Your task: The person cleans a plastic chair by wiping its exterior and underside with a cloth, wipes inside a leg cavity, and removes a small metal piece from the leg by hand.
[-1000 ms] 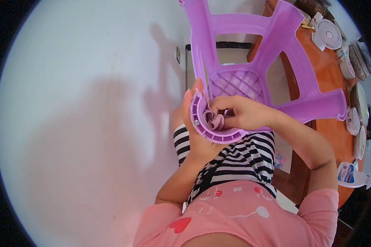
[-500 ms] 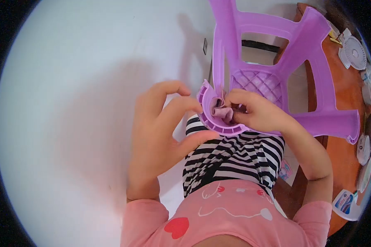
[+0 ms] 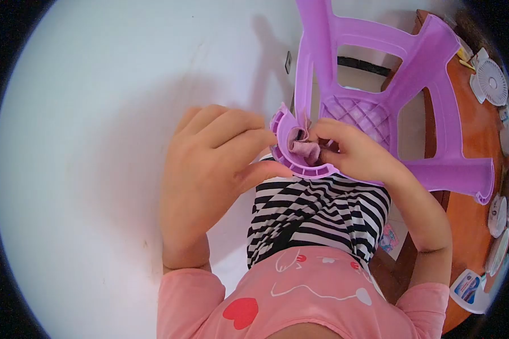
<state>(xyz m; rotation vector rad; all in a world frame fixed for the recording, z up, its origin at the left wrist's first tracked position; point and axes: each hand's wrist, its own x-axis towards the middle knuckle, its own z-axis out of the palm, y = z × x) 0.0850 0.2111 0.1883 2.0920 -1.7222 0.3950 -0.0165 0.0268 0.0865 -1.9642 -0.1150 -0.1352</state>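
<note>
An upturned purple plastic stool [image 3: 398, 39] fills the upper right of the head view, its legs pointing out and its lattice seat facing me from inside. The hollow, ribbed end of one leg [image 3: 316, 171] is close in front of me. My right hand [image 3: 359, 150] is closed on a crumpled mauve cloth [image 3: 305, 150] tucked inside that leg; some fingertips are hidden. My left hand [image 3: 215, 158] curves around the same leg's outer rim from the left, with fingertips and thumb against it.
A white wall [image 3: 96, 113] with shadows rises on the left. Along the right runs a brown wooden table [image 3: 475, 135] holding a small white fan [image 3: 491, 82], a white bottle with a blue label [image 3: 468, 289] and other items. Striped black-and-white cloth [image 3: 322, 214] covers my legs.
My left hand has shifted left and slightly up, its fingers bunching closer at the leg's rim. My right hand stays with the cloth in the leg. The view has tilted slightly.
</note>
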